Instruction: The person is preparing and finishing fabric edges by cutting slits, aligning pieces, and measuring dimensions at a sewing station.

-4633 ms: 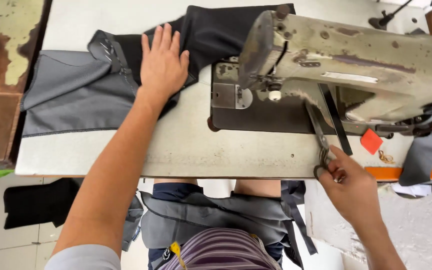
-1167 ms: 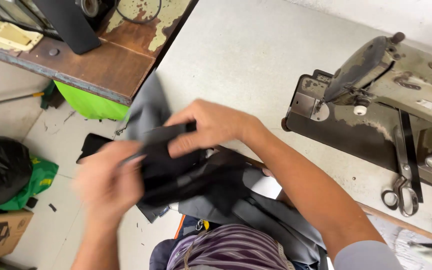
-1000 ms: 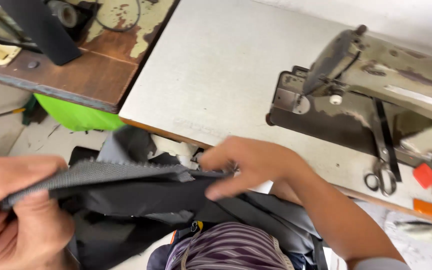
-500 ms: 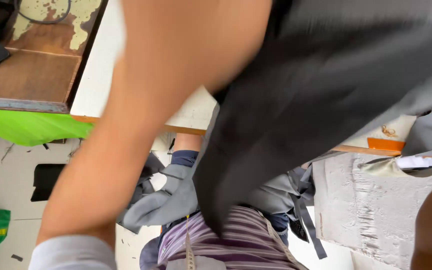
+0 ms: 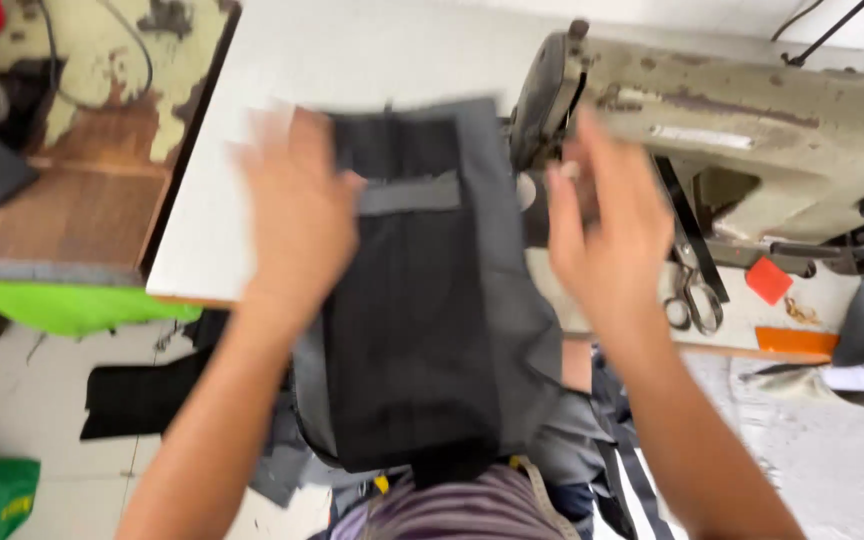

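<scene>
Cloth (image 5: pixel 422 300), dark grey and black, is lying partly on the white counter (image 5: pixel 282 60) just left of the old sewing machine (image 5: pixel 732 110). Its top end is resting on the counter beside the machine's needle end, and its bottom end is hanging down over the counter's front edge toward the person's lap. A lighter grey band is crossing the cloth near the top. The left hand (image 5: pixel 297 215) is lying flat on the left side of the cloth, on the far side from the machine, with fingers spread and pressing down, not curled around anything. The right hand (image 5: pixel 607 235) is sitting between the cloth and the machine, open with fingers pointing up toward the machine's needle end. It is blurry, so I cannot tell if it is touching the cloth's right edge or the machine. Scissors (image 5: pixel 694 300) are lying on the counter in front of the machine, just right of the right hand. A small red piece (image 5: pixel 769 280) is sitting next to the scissors, under the machine's body. Far to the left of the machine, past the counter's edge, a worn brown wooden bench (image 5: pixel 62 215) with peeling paint is standing. Below it, something bright green (image 5: pixel 62 305) is sticking out, and dark cloth scraps (image 5: pixel 137 400) are lying on the floor.
</scene>
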